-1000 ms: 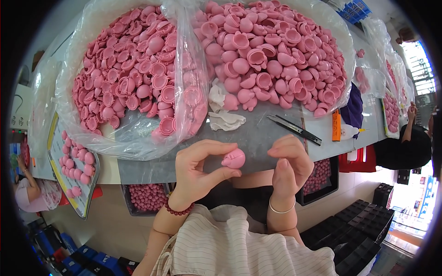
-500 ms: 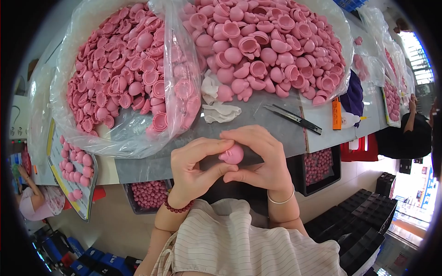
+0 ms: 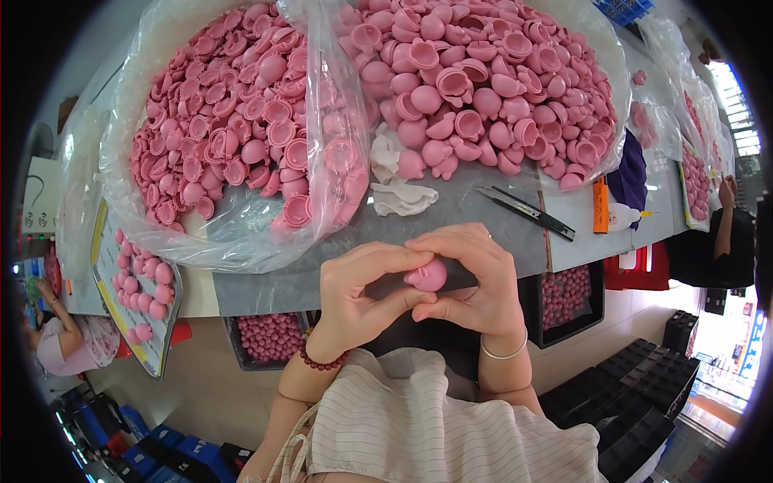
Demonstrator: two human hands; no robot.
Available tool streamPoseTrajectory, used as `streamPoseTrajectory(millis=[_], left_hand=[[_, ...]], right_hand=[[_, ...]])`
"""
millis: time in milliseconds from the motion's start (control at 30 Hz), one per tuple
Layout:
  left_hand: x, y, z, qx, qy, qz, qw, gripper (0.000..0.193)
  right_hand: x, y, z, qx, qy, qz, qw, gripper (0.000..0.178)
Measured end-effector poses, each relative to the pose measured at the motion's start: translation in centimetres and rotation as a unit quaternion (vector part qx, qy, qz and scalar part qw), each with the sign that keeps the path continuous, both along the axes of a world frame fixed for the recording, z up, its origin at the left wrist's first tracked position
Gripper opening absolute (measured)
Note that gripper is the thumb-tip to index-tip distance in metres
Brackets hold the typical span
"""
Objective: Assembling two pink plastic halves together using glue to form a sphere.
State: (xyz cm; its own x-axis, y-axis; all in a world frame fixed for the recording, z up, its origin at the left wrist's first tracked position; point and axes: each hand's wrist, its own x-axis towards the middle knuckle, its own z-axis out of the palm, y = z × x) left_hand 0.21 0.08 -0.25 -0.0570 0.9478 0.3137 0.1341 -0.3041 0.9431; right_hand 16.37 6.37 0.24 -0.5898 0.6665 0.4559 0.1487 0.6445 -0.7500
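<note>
A small round pink plastic piece [image 3: 431, 276] with little bumps on one side is pinched between both my hands, over the near edge of the grey table. My left hand [image 3: 360, 294] grips it from the left with thumb and fingertips. From the right, my right hand [image 3: 475, 278] closes on the same piece, index finger on top and thumb below. Beyond them, a clear plastic bag [image 3: 241, 253] holds many hollow pink half shells [image 3: 217, 145]. A second heap of pink shells [image 3: 483, 101] lies to its right.
White cloths [image 3: 403, 198] lie before the heaps. A black box cutter [image 3: 527, 213], an orange box [image 3: 601, 205] and a white bottle [image 3: 622, 216] are on the right. Bins of pink pieces [image 3: 270, 336] [image 3: 562, 296] stand below the table edge. A tray [image 3: 161, 342] sits left; people work at both sides.
The whole view has shifted, so the table and my hands appear slightly further right. Both hands keep hold of the pink piece, which is turned a little between the fingertips.
</note>
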Motion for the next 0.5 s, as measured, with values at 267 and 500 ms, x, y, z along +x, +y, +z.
streamPoseTrajectory(millis=[267,500], left_hand=[[-0.4,0.2,-0.1,-0.042,-0.14,-0.074,0.987,0.03],[-0.8,0.6,-0.2,-0.041,0.007,-0.129,0.991,0.035]], right_hand=[[0.0,-0.1,0.6,-0.029,0.078,-0.009,0.997,0.061],[0.4,0.1,-0.8,0.085,0.05,0.037,0.995,0.051]])
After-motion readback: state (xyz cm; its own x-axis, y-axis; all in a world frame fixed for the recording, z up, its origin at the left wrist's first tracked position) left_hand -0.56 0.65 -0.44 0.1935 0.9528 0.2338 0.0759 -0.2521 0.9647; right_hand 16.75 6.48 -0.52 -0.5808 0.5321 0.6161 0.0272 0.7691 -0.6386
